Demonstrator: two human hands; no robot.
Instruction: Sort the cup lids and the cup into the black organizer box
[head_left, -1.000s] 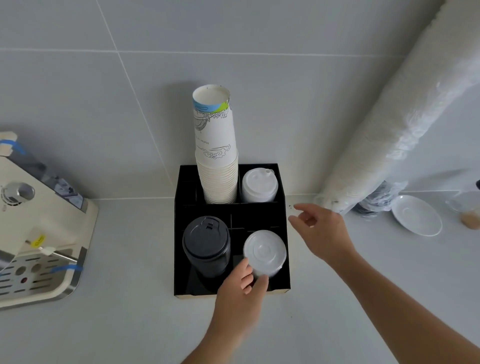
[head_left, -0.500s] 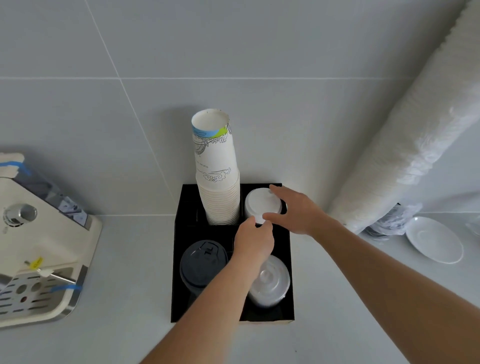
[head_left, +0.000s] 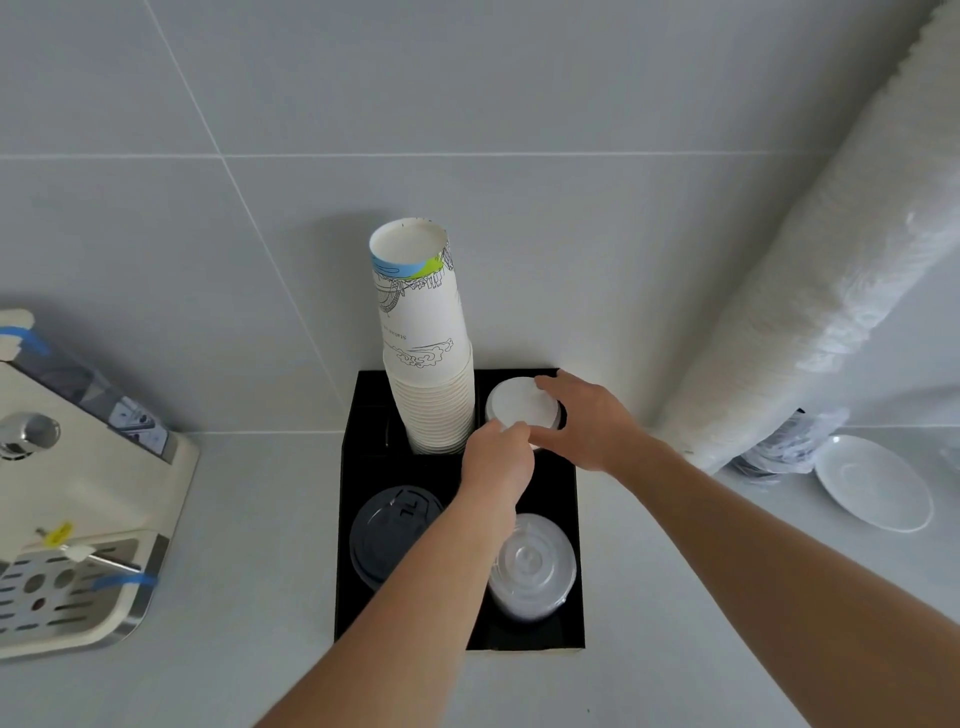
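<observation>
Head view: the black organizer box (head_left: 358, 519) sits on the counter against the tiled wall. In its rear right compartment — at about 1 o'clock from the box's middle — stands a stack of white lids (head_left: 521, 402). Both hands close on the stack's top lid: the left hand (head_left: 498, 457) pinches its near edge, and the right hand (head_left: 587, 426) curls round its right side. Paper cups (head_left: 426, 358) tower at 11 o'clock, black lids (head_left: 389, 535) lie at 7 o'clock, clear lids (head_left: 535, 566) at 5 o'clock. Outside the box — a coffee machine (head_left: 78, 493) at 9 o'clock, a white saucer (head_left: 872, 483) at 3 o'clock.
</observation>
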